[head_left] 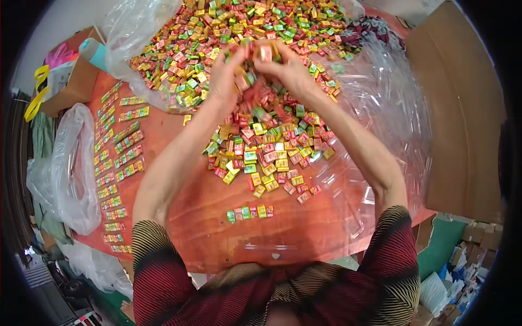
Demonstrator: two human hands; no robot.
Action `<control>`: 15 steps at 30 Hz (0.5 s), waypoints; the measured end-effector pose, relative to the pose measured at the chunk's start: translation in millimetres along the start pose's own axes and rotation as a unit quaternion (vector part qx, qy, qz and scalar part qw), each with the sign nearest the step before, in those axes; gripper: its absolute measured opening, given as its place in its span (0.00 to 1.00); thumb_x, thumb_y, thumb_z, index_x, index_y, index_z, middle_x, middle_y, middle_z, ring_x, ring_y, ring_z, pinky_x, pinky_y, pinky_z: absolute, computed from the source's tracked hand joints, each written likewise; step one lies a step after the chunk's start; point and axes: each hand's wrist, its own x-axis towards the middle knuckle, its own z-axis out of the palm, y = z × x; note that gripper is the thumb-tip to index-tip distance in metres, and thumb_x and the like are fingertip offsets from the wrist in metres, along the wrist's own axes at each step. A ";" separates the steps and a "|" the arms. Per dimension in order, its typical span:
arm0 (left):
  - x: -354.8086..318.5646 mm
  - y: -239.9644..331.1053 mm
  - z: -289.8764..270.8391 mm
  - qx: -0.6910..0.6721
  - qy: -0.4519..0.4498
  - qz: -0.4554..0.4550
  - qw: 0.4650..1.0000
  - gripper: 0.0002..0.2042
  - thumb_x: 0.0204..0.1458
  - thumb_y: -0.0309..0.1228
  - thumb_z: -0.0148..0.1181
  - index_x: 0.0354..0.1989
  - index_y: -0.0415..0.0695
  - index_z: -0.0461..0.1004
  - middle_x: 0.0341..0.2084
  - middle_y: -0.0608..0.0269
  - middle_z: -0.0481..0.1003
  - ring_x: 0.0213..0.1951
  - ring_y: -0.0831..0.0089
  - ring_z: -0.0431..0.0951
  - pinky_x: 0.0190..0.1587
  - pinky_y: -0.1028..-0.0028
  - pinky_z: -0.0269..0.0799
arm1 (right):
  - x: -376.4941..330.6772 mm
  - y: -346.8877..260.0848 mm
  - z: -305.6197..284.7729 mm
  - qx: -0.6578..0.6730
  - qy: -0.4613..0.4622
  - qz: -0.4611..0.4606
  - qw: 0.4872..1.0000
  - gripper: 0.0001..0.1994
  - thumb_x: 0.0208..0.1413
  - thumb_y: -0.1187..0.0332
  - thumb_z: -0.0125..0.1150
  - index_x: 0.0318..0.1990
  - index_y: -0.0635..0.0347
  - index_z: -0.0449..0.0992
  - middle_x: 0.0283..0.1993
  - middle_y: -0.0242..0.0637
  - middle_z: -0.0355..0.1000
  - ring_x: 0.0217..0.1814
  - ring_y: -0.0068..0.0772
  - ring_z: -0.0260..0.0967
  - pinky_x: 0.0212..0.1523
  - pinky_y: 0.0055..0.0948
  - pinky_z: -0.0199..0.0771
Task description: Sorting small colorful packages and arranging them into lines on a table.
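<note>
Brown cardboard forms an open box (pixel 79 81) at the far left of the red table (pixel 187 223), with a yellow strap (pixel 36 92) at its outer side and a teal cylinder (pixel 92 53) at its back. Nearer the person, a clear plastic bag (pixel 76 168) lies crumpled along the table's left edge. Next come small packs in yellow, red and green, set out in short rows (pixel 129 155). The left hand (pixel 224 79) is curved inward against a blurred clump of packs (pixel 256 96); whether it grips any cannot be told. Beyond both hands spreads a large heap (pixel 185 76) of similar packs, and a looser pile (pixel 266 157) fans out between the forearms. Closer to the person, a single row (pixel 250 212) sits apart from that pile. The right hand (pixel 291 73), near the left, has its thumb and fingers bent around packs, a pale red one (pixel 265 53) showing between them. Farther right, clear plastic sheeting (pixel 391 108) covers the table, and a tall cardboard panel (pixel 462 108) stands beside it.
</note>
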 end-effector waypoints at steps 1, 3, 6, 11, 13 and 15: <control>-7.9 -8.0 0.7 0.001 0.011 0.004 1.000 0.18 0.47 0.36 0.57 0.44 0.44 0.63 0.34 0.65 0.70 0.35 0.76 0.70 0.38 0.75 0.67 | -9.5 9.3 1.1 -0.017 0.014 -0.023 0.999 0.19 0.44 0.71 0.60 0.46 0.57 0.67 0.38 0.29 0.68 0.38 0.20 0.66 0.38 0.20 0.68; -22.8 -22.1 -4.7 0.096 0.000 0.067 0.993 0.19 0.47 0.35 0.57 0.45 0.42 0.64 0.37 0.64 0.70 0.37 0.78 0.69 0.40 0.79 0.64 | -28.4 28.3 6.0 -0.069 0.030 -0.103 0.992 0.22 0.40 0.69 0.63 0.46 0.58 0.68 0.44 0.36 0.64 0.47 0.29 0.62 0.48 0.27 0.62; -40.6 -19.5 -11.7 0.232 -0.047 0.095 0.967 0.20 0.44 0.32 0.57 0.47 0.42 0.64 0.39 0.62 0.69 0.40 0.77 0.69 0.42 0.79 0.64 | -54.5 39.4 5.4 -0.091 0.023 -0.099 0.991 0.22 0.40 0.71 0.61 0.47 0.60 0.67 0.47 0.42 0.63 0.51 0.36 0.60 0.51 0.30 0.60; -72.4 -19.7 -14.7 0.477 -0.093 0.257 0.835 0.25 0.43 0.25 0.53 0.54 0.42 0.60 0.48 0.59 0.66 0.46 0.76 0.68 0.48 0.77 0.63 | -82.0 33.8 7.9 -0.430 -0.032 -0.248 0.867 0.21 0.39 0.76 0.55 0.46 0.59 0.67 0.49 0.46 0.61 0.50 0.50 0.59 0.50 0.38 0.61; -82.0 -14.9 -23.0 0.455 -0.105 0.215 0.858 0.25 0.43 0.24 0.52 0.54 0.43 0.61 0.52 0.57 0.63 0.49 0.74 0.66 0.50 0.76 0.61 | -97.0 26.8 11.1 -0.456 -0.017 -0.266 0.849 0.20 0.40 0.77 0.53 0.47 0.59 0.67 0.49 0.46 0.61 0.50 0.49 0.59 0.49 0.39 0.61; -100.3 -3.9 -31.3 0.485 -0.095 0.227 0.839 0.23 0.44 0.24 0.52 0.53 0.44 0.63 0.51 0.57 0.64 0.50 0.75 0.65 0.52 0.76 0.59 | -121.1 6.4 15.7 -0.525 0.035 -0.258 0.810 0.24 0.37 0.83 0.51 0.48 0.61 0.65 0.49 0.47 0.62 0.51 0.46 0.61 0.48 0.34 0.64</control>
